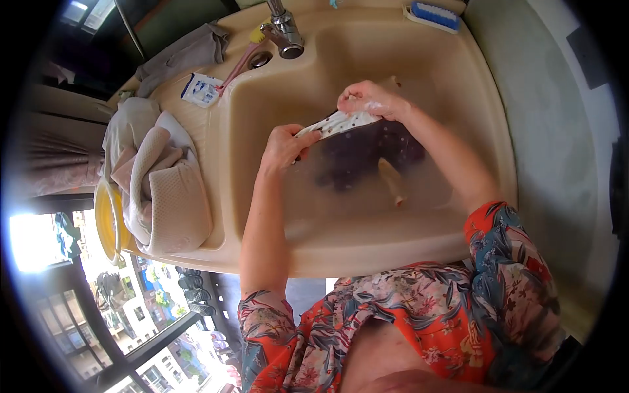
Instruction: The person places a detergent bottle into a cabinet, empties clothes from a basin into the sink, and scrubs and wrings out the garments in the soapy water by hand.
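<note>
A white cloth with dark dots (335, 124), wet and narrow, is pulled taut between my two hands above murky water. Its left end is gripped by the closed fingers of my left hand (283, 145). My right hand (372, 102) pinches the other end, with some white suds on it. Which kind of garment it is, I cannot tell. Beneath, a dark purple cloth (350, 160) lies in the water of the beige sink (239, 177). A slim yellowish piece (392, 181) shows near it, partly under water.
A chrome faucet (283, 33) stands at the sink's back, beside a pink-handled brush (241, 65) and a small packet (202, 90). A blue brush (434, 16) rests on the back right rim. Left are piled cloths (171, 196), a yellow basin (106, 219) and a grey cloth (183, 57).
</note>
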Demonstrator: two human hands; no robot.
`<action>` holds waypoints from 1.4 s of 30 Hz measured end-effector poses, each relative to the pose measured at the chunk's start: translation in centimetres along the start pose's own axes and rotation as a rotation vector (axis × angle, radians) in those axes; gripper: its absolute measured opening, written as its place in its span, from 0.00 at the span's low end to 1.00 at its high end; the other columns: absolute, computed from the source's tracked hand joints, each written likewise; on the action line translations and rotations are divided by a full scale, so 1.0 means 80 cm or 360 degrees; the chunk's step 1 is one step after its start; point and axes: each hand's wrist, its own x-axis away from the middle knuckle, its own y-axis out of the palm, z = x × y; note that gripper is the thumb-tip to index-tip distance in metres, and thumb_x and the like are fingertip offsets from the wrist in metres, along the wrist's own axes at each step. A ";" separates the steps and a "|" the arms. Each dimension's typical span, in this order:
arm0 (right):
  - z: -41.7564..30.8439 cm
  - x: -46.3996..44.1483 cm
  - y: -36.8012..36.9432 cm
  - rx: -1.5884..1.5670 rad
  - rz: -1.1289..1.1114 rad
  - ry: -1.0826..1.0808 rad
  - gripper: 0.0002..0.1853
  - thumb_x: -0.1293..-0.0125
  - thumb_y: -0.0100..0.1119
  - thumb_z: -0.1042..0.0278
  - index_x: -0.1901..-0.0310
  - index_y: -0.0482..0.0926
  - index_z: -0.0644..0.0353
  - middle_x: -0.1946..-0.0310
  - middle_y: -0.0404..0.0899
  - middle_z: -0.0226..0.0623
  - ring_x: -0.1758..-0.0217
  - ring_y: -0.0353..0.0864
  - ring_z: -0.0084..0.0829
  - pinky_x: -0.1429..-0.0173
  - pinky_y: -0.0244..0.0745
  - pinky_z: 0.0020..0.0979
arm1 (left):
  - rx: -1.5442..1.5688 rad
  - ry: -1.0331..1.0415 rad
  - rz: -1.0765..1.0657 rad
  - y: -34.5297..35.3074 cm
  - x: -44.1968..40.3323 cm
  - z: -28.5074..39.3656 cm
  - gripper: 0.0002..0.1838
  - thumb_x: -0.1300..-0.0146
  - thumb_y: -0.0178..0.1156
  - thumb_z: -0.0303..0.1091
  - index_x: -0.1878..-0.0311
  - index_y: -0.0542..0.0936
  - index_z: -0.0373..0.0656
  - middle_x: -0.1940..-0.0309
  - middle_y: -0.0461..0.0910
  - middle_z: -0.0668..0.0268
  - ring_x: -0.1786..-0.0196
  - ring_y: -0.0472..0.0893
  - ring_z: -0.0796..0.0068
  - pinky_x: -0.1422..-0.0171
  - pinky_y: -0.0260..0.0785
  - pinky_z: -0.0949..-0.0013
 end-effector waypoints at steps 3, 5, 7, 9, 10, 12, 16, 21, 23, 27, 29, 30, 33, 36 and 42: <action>0.018 0.007 -0.004 0.0050 -0.0167 0.0102 0.12 0.48 0.63 0.65 0.66 0.75 0.63 0.73 0.74 0.28 0.70 0.70 0.15 0.68 0.65 0.18 | -0.0242 0.0013 0.0187 -0.011 0.004 0.000 0.10 0.49 0.61 0.37 0.77 0.76 0.41 0.84 0.72 0.70 0.77 0.70 0.83 0.76 0.60 0.76; 0.033 0.006 -0.002 -0.0225 -0.0085 0.0030 0.14 0.49 0.62 0.68 0.63 0.73 0.64 0.69 0.74 0.31 0.69 0.72 0.18 0.65 0.69 0.19 | 0.0192 -0.0088 0.0178 -0.014 0.002 -0.004 0.07 0.49 0.59 0.34 0.73 0.76 0.40 0.79 0.74 0.68 0.71 0.72 0.81 0.70 0.65 0.73; 0.043 0.008 0.002 -0.0534 -0.0027 -0.0050 0.15 0.48 0.59 0.72 0.60 0.71 0.66 0.66 0.74 0.34 0.68 0.73 0.20 0.63 0.72 0.21 | 0.0666 -0.0119 0.0172 -0.010 -0.005 -0.010 0.06 0.49 0.56 0.29 0.68 0.75 0.40 0.72 0.74 0.65 0.66 0.74 0.76 0.63 0.68 0.69; 0.041 0.010 0.011 -0.0804 -0.0045 0.0019 0.16 0.49 0.55 0.75 0.57 0.68 0.66 0.65 0.72 0.36 0.66 0.74 0.23 0.64 0.76 0.25 | 0.1172 -0.0086 0.0172 -0.003 -0.013 -0.021 0.10 0.50 0.53 0.24 0.62 0.73 0.41 0.65 0.73 0.63 0.61 0.75 0.70 0.57 0.70 0.63; 0.041 0.008 0.018 -0.0947 -0.0055 0.0052 0.17 0.49 0.53 0.77 0.55 0.67 0.66 0.64 0.72 0.37 0.65 0.74 0.25 0.65 0.78 0.27 | 0.1315 -0.0014 0.0208 0.002 -0.019 -0.028 0.12 0.51 0.51 0.23 0.61 0.72 0.42 0.63 0.73 0.63 0.59 0.74 0.67 0.56 0.69 0.61; 0.065 -0.017 0.027 -0.0925 0.0142 0.0124 0.18 0.50 0.50 0.78 0.53 0.67 0.64 0.65 0.71 0.37 0.65 0.74 0.27 0.69 0.79 0.29 | 0.1594 0.0122 0.0282 0.016 -0.030 -0.041 0.16 0.53 0.49 0.19 0.58 0.70 0.44 0.59 0.71 0.62 0.56 0.73 0.62 0.54 0.68 0.56; 0.051 -0.045 0.066 -0.0601 0.0460 0.0086 0.19 0.50 0.48 0.78 0.52 0.69 0.57 0.69 0.71 0.33 0.72 0.74 0.27 0.78 0.73 0.23 | 0.1730 -0.0171 0.0466 0.027 -0.034 -0.041 0.12 0.49 0.45 0.24 0.60 0.69 0.46 0.66 0.69 0.65 0.56 0.71 0.63 0.51 0.66 0.55; -0.009 -0.015 0.187 0.0735 0.0842 -0.1201 0.09 0.49 0.57 0.62 0.77 0.72 0.56 0.80 0.74 0.39 0.74 0.74 0.41 0.69 0.70 0.37 | 0.2155 0.0398 -0.0028 0.023 -0.067 -0.143 0.12 0.37 0.39 0.42 0.62 0.69 0.48 0.69 0.70 0.68 0.60 0.71 0.72 0.59 0.67 0.64; 0.017 -0.050 0.180 0.0917 0.0913 -0.0962 0.11 0.46 0.53 0.61 0.80 0.73 0.57 0.79 0.74 0.40 0.73 0.76 0.40 0.70 0.70 0.38 | 0.2077 0.0610 0.0125 0.047 -0.062 -0.152 0.12 0.36 0.39 0.43 0.62 0.70 0.49 0.69 0.70 0.69 0.65 0.72 0.72 0.66 0.68 0.67; 0.023 -0.073 0.116 0.0908 0.0640 -0.0110 0.13 0.44 0.50 0.60 0.79 0.75 0.58 0.75 0.76 0.45 0.67 0.77 0.43 0.65 0.71 0.41 | 0.1666 -0.0556 0.0263 0.057 -0.034 -0.039 0.11 0.37 0.43 0.47 0.60 0.71 0.56 0.69 0.72 0.75 0.63 0.71 0.76 0.60 0.64 0.66; 0.039 -0.052 0.145 0.1101 0.1009 -0.0607 0.13 0.43 0.50 0.60 0.78 0.75 0.59 0.74 0.77 0.46 0.65 0.76 0.45 0.59 0.70 0.41 | 0.1684 -0.0345 0.0240 0.068 -0.034 -0.033 0.12 0.37 0.42 0.46 0.62 0.72 0.52 0.70 0.72 0.73 0.63 0.71 0.76 0.60 0.63 0.66; 0.047 -0.044 0.157 0.1186 0.1180 -0.0859 0.13 0.43 0.49 0.60 0.78 0.75 0.60 0.73 0.77 0.47 0.63 0.76 0.47 0.56 0.69 0.41 | 0.1715 0.0042 0.0011 0.069 -0.050 -0.086 0.12 0.37 0.42 0.46 0.64 0.72 0.52 0.70 0.72 0.72 0.64 0.71 0.76 0.60 0.62 0.66; 0.035 -0.017 0.154 0.1242 0.1495 -0.1048 0.14 0.43 0.48 0.59 0.77 0.75 0.60 0.71 0.77 0.46 0.59 0.75 0.47 0.50 0.67 0.39 | 0.1649 0.0042 -0.0170 0.079 -0.069 -0.118 0.14 0.37 0.43 0.46 0.69 0.71 0.48 0.71 0.71 0.69 0.66 0.71 0.76 0.62 0.62 0.65; 0.115 -0.058 0.052 0.0683 0.0909 -0.0287 0.17 0.40 0.46 0.55 0.74 0.74 0.61 0.69 0.77 0.45 0.60 0.74 0.46 0.55 0.68 0.37 | 0.1555 -0.0636 0.0160 0.102 -0.072 -0.004 0.12 0.39 0.49 0.46 0.66 0.71 0.47 0.70 0.71 0.68 0.65 0.71 0.73 0.62 0.63 0.64; 0.165 -0.026 -0.043 0.0953 0.1327 0.0278 0.18 0.41 0.46 0.54 0.66 0.77 0.61 0.67 0.77 0.47 0.62 0.76 0.44 0.59 0.69 0.38 | 0.1055 -0.0409 0.0336 0.101 -0.123 -0.039 0.14 0.46 0.59 0.43 0.65 0.75 0.42 0.68 0.75 0.66 0.67 0.74 0.75 0.71 0.64 0.68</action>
